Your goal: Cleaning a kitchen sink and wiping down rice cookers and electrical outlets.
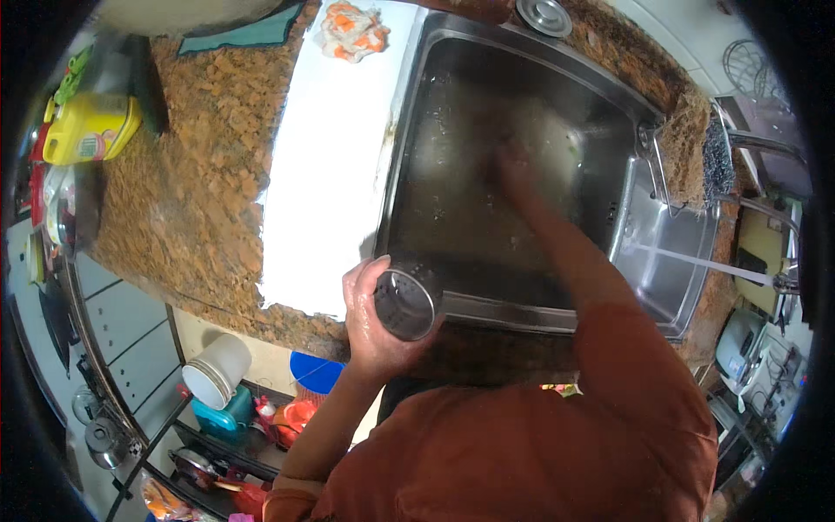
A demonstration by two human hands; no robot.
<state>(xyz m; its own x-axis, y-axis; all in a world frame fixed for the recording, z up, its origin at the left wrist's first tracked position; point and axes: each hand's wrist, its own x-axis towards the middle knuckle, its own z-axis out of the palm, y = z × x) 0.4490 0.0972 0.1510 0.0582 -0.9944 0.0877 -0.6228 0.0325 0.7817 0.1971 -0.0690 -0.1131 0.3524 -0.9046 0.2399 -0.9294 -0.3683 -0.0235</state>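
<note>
My left hand [373, 326], wet, is closed around a clear drinking glass [406, 305] at the near left corner of a stainless steel sink [509, 313]. The glass's round rim faces up towards me. My right arm reaches into the large basin, where my right hand [514, 160] is blurred and seems to be in murky water [463, 222]; its fingers and anything in them cannot be made out. Water [711, 262] runs from a faucet [785, 280] into the small side basin [665, 280] at the right.
A white sheet [326, 169] lies left of the sink on the granite counter [209, 156], with a crumpled orange and white cloth [352, 32] at its far end. A yellow jug [91, 128] stands far left. Scouring pads [682, 147] sit in a wire holder by the faucet.
</note>
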